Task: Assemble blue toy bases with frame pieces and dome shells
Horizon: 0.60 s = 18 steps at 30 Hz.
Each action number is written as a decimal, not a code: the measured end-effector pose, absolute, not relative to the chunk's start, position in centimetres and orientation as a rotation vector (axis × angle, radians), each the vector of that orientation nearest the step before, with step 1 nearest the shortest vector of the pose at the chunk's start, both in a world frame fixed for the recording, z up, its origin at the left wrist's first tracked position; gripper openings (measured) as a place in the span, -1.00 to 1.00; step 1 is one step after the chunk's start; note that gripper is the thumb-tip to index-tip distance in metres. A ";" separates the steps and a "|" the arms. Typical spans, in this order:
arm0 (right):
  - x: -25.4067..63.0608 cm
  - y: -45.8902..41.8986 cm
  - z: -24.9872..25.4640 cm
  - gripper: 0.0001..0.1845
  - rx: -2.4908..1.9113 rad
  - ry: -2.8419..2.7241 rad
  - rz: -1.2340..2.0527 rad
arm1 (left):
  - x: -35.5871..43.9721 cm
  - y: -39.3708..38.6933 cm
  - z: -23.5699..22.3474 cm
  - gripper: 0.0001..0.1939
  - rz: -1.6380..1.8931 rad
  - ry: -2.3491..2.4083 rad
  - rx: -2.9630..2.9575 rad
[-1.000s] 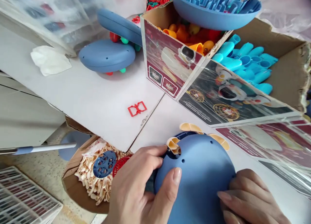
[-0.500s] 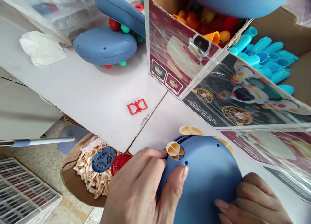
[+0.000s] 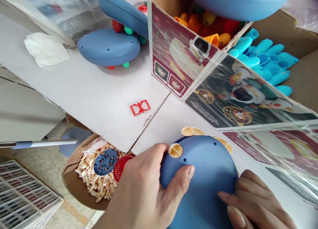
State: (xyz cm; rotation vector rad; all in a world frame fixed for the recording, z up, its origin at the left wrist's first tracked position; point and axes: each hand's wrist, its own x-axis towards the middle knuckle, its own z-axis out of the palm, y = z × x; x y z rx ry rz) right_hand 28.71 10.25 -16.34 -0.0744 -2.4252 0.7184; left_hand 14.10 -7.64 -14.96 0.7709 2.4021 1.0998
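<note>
A rounded blue plastic toy shell [image 3: 206,186] lies low in the view, small holes along its rim. My left hand [image 3: 149,186] grips its left side, thumb flat on top and fingers around the edge. Beside those fingertips a cream plastic cup-shaped piece [image 3: 175,150] with a divider sits in an opening at the rim. More cream pieces [image 3: 192,131] stick out along the far edge. My right hand [image 3: 258,199] is curled against the shell's right edge, its fingertips touching the surface. The underside of the shell is hidden.
A red plastic frame [image 3: 140,107] lies on the white table [image 3: 104,86]. Two finished-looking blue shells [image 3: 109,46] stand behind. Printed boxes hold orange parts [image 3: 211,40] and turquoise tubes [image 3: 268,63]. Below the edge, a carton holds cream parts [image 3: 86,172]; a white crate [image 3: 27,196] stands nearby.
The cream piece near my left fingers sits closer into the rim, and the dark gap there has narrowed. The shell and both hands have shifted slightly left.
</note>
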 end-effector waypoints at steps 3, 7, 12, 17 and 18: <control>29.9 9.8 -17.4 -0.87 -0.221 -2.383 0.728 | 13.0 -7.1 -13.9 -0.68 0.985 2.243 0.809; 29.1 10.2 -17.6 -0.82 0.037 -2.353 0.856 | 11.6 -6.3 -14.0 -0.66 1.172 1.871 0.641; 28.9 10.0 -16.9 -0.79 -0.057 -2.171 0.928 | 11.3 -5.8 -14.8 -0.64 1.407 1.459 0.368; 32.6 10.6 -18.2 -0.83 -0.230 -1.939 0.925 | 12.6 -6.8 -14.5 -0.62 1.554 1.427 0.405; 33.3 10.8 -18.6 -0.82 -0.283 -1.866 0.953 | 13.1 -7.0 -14.2 -0.59 1.595 1.435 0.442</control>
